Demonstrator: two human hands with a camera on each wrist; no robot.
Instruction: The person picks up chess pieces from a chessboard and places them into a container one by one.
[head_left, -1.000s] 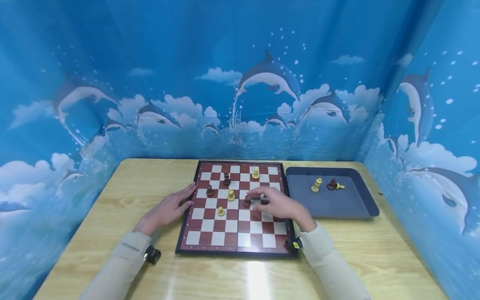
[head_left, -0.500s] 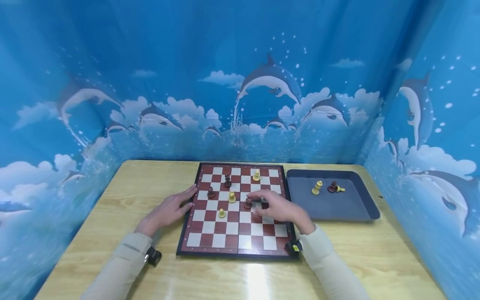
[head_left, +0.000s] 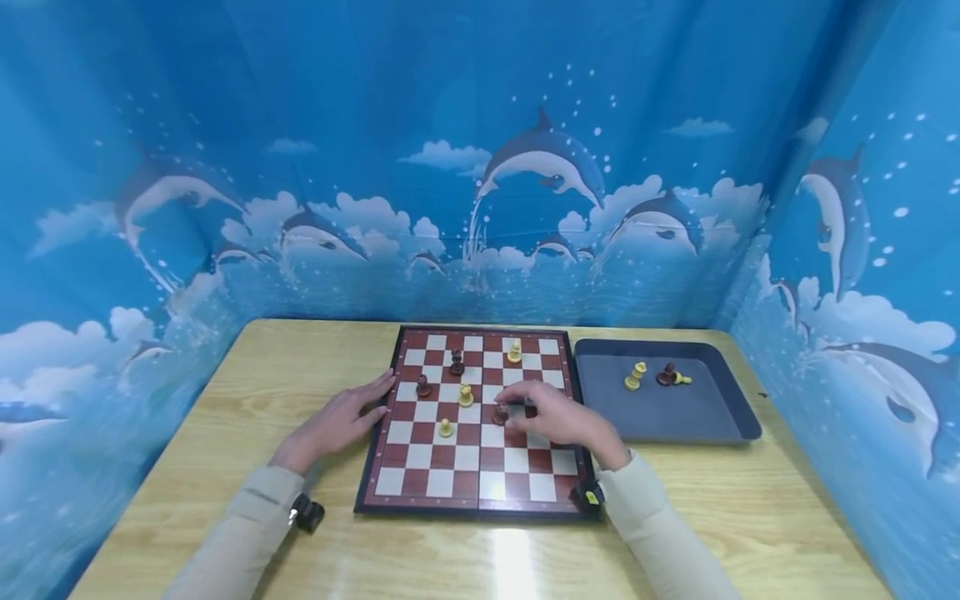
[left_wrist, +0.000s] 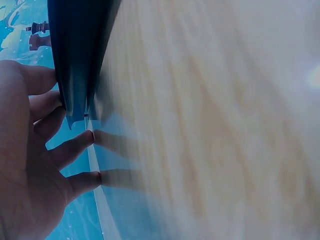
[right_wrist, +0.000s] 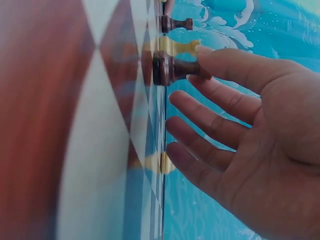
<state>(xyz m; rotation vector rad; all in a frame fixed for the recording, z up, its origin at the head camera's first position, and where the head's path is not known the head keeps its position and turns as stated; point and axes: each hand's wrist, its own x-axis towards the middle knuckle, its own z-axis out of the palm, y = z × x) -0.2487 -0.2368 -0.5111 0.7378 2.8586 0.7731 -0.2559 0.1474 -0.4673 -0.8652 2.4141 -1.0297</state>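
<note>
The red-and-white chessboard (head_left: 441, 481) lies on the table, with several dark brown and cream pieces standing on it. My right hand (head_left: 557, 414) is over its right half. In the right wrist view, thumb and index finger of that hand (right_wrist: 250, 117) pinch the top of a dark brown chess piece (right_wrist: 167, 71); its head is partly covered, and the other fingers extend loosely. Near it in the head view stand a cream piece (head_left: 466, 396) and a cream pawn (head_left: 446, 428). My left hand (head_left: 337, 425) touches the board's left edge, fingers extended.
A dark grey tray (head_left: 660, 421) sits right of the board. Inside are a standing cream piece (head_left: 635, 377), a dark piece (head_left: 666, 375) and a cream piece on its side (head_left: 682, 379). A blue dolphin-print curtain (head_left: 420, 292) hangs behind the wooden table (head_left: 225, 400).
The dark brown chess piece by my right fingertips has shifted slightly right and toward me, and the fingers have closed on it. My left hand stays at the board's edge. The head view tilts slightly.
</note>
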